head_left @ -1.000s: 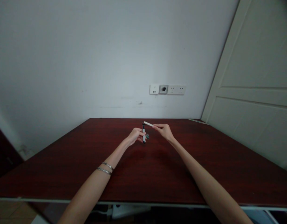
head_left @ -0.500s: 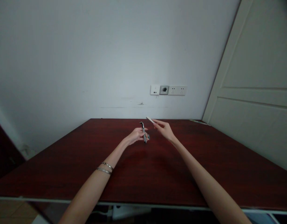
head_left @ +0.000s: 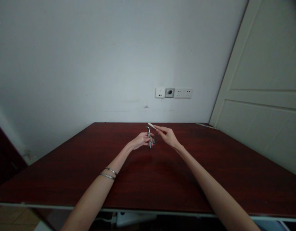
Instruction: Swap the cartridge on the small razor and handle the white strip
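Note:
My left hand (head_left: pixel 140 140) is closed around a slim silver-and-dark tool (head_left: pixel 149 140), held nearly upright over the table. Its shiny top end bends to the left. A small greyish-teal piece (head_left: pixel 153 141) shows beside the fingers; whether it belongs to the tool I cannot tell. In a pinch, my right hand (head_left: pixel 167 135) holds a thin white stick-like object (head_left: pixel 151 125), slanting up to the left. The white tip is just above and right of the tool's bent end; whether they touch is unclear. Two silver bracelets (head_left: pixel 108 174) circle my left forearm.
Both hands are above a dark red wooden table (head_left: pixel 128 186). Behind it rises a white wall with a row of sockets (head_left: pixel 174 93). A pale panelled door (head_left: pixel 263 96) stands at the right. Below the front edge a white item (head_left: pixel 135 218) and a cable show.
My right hand has moved slightly left, bringing the white stick-like object over to the tool's bent end. The left hand and its tool have barely shifted.

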Action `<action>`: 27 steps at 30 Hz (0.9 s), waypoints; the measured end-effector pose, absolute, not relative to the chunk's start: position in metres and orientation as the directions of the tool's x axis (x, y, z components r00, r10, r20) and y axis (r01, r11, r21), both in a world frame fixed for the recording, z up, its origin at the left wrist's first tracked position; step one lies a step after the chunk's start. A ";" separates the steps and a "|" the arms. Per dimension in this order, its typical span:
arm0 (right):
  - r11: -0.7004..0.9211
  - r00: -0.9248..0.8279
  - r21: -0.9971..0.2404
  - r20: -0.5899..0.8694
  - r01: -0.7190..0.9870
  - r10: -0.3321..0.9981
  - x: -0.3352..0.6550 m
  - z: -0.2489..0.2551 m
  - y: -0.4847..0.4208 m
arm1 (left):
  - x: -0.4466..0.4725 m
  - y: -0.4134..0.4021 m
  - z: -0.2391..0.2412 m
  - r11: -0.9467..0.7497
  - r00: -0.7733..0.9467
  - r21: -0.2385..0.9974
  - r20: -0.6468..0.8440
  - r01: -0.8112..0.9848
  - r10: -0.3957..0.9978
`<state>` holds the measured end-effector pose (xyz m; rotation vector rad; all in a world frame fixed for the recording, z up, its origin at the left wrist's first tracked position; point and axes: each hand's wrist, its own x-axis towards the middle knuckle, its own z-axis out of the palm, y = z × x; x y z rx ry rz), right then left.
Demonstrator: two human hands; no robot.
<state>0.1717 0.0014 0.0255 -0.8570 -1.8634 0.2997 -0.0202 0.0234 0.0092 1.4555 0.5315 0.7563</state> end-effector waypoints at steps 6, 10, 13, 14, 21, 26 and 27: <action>0.694 -0.261 -0.573 0.657 0.437 0.707 0.173 0.031 -0.002 | -0.020 0.021 0.010 -0.051 0.653 0.996 0.088 -0.075 0.752; 0.713 -0.297 -0.554 0.659 0.431 0.691 0.173 0.032 -0.004 | -0.020 0.021 0.009 -0.060 0.659 0.996 0.086 -0.062 0.748; 0.717 -0.288 -0.535 0.673 0.447 0.682 0.173 0.032 -0.003 | -0.020 0.022 0.008 -0.065 0.653 0.997 0.081 -0.049 0.753; 0.710 -0.274 -0.529 0.677 0.464 0.683 0.173 0.032 -0.003 | -0.020 0.023 0.007 -0.065 0.653 0.997 0.078 -0.044 0.754; 0.692 -0.275 -0.542 0.656 0.476 0.703 0.176 0.033 -0.003 | -0.020 0.025 0.005 -0.108 0.639 0.994 0.105 -0.034 0.762; 0.714 -0.346 -0.591 0.625 0.374 0.699 0.176 0.036 -0.005 | -0.020 0.026 0.007 -0.155 0.591 0.988 0.123 0.003 0.798; 0.709 -0.301 -0.602 0.644 0.368 0.703 0.176 0.036 -0.005 | -0.020 0.027 0.006 -0.176 0.555 0.984 0.134 0.022 0.821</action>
